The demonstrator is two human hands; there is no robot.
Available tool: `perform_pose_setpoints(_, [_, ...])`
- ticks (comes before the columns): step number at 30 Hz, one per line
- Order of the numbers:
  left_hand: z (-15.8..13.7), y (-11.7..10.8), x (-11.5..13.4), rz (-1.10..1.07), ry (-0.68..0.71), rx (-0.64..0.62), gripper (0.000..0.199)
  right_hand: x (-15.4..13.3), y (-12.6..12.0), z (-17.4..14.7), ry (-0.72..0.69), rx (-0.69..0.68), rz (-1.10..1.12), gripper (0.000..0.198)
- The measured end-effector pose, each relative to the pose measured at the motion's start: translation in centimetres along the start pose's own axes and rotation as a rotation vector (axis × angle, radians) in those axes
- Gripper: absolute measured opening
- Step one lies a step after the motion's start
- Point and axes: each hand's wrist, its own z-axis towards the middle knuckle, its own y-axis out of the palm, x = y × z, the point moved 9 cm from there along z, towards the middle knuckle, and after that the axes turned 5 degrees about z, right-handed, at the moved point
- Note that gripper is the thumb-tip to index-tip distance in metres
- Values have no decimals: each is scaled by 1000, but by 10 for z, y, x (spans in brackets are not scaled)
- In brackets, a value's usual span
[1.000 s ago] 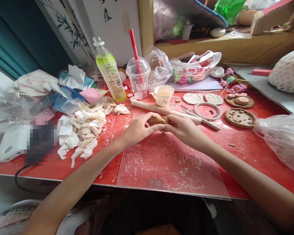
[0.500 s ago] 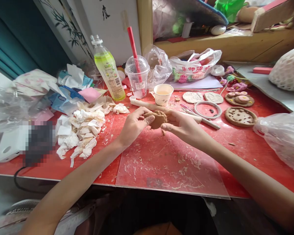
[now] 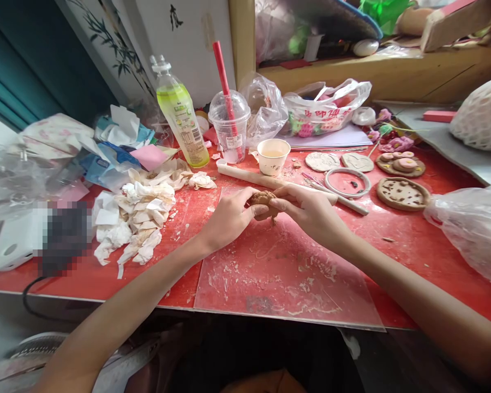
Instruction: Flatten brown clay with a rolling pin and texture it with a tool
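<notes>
Between my two hands is a lump of brown clay with a rough, crumbly top edge, held just above a clear plastic sheet. My left hand grips its left side, thumb across the front. From the right, my right hand pinches it with the thumb on the front and fingers behind. Both thumbs nearly meet on the clay. Behind the hands lies a long pale rolling pin, partly covered by my right hand. A paper cup of cloudy liquid stands just beyond it.
Crumpled tissues are heaped at left, near a green drink bottle and a plastic cup with a red straw. At right are a ring, a round clay dish, decorated discs and a plastic bag.
My hands have closed in around the clay and tilted it, so less of its flat face shows. Both thumbs now press on its front.
</notes>
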Motion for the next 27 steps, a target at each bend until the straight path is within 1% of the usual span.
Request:
perform_pose_setpoints(2, [-1,-3,-4,-5,-30,32,16,1,5,1,9,-38,81,32])
perform_pose_setpoints(3, [-1,-4,-5,-9,-42,49,16,1,8,1,13,-63,86,33])
perform_pose_setpoints(5, [-1,-6,-9,-13,-59,75,19,0,13,0,19,-112,-4,32])
perform_pose_setpoints(7, [-1,-5,-12,-29,-68,84,24,-2,16,-1,14,-144,-150,25])
perform_pose_setpoints(9, [0,-4,-13,-86,-60,68,28,-4,16,-2,-4,-146,-228,28])
perform_pose_setpoints(12, [3,0,-12,-211,-35,8,40,-6,9,0,-38,-87,-241,33])
perform_pose_setpoints(14, [4,0,-9,-185,-3,-12,46,-7,5,2,-72,-58,-201,31])
perform_pose_setpoints(16, [5,-6,-5,-65,30,36,43,-8,2,2,-93,-43,-146,29])
perform_pose_setpoints(18, [5,-10,-3,4,31,81,37,-6,2,2,-76,-42,-72,28])
perform_pose_setpoints(19, [4,-10,-4,-11,18,78,36,-5,3,2,-58,-46,-23,29])
perform_pose_setpoints(21, [4,-5,-6,-96,-14,23,33,-3,6,1,-25,-63,81,32])
perform_pose_setpoints(23, [3,-2,-9,-160,-37,0,30,-2,11,0,-5,-92,157,36])
perform_pose_setpoints(27, [3,-9,-16,-148,-75,81,26,3,27,-2,39,-216,224,34])
